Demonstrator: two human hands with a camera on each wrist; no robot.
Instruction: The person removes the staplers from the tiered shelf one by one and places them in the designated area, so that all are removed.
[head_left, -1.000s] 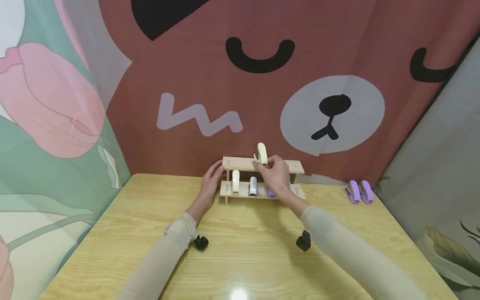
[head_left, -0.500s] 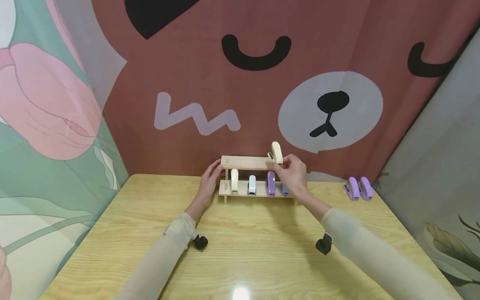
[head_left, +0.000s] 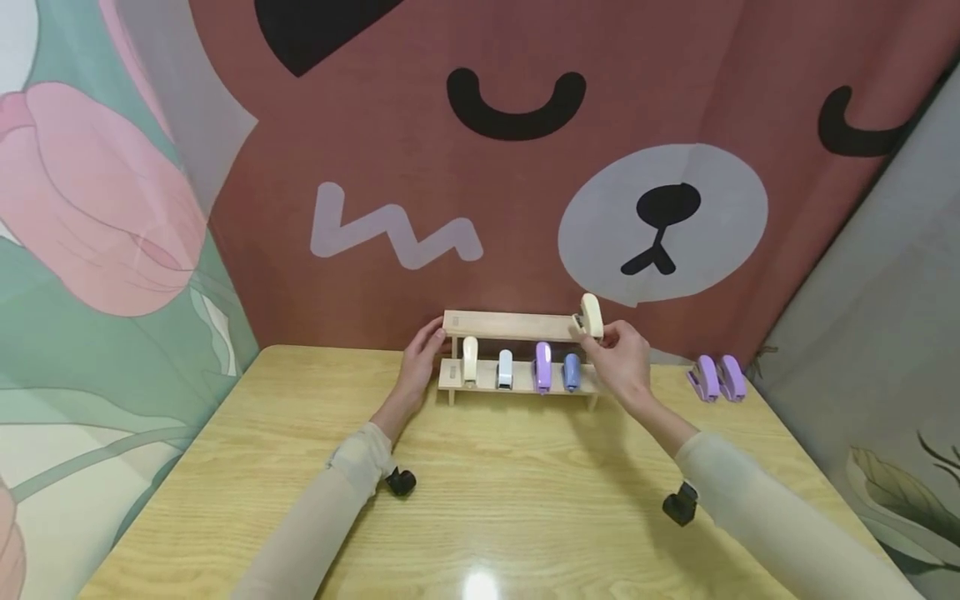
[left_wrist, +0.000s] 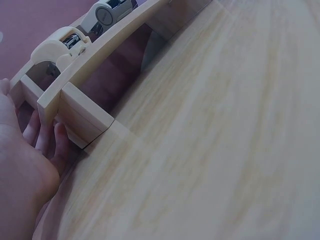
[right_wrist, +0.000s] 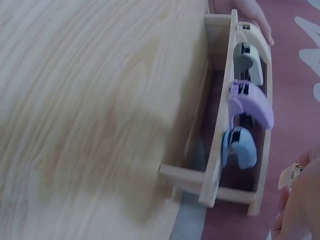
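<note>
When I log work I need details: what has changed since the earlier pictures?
The right hand has carried its cream stapler rightward along the upper shelf to the end, uncovering the blue stapler below; nothing was let go. The left hand stays at the rack's left end; the purple pair on the table hasn't moved.

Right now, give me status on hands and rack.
Left hand at left end of rack. Right hand holding cream stapler at right end of top shelf. Purple staplers off right, seemingly not obstructing.

Both hands are cut off by their wrist views' edges.
</note>
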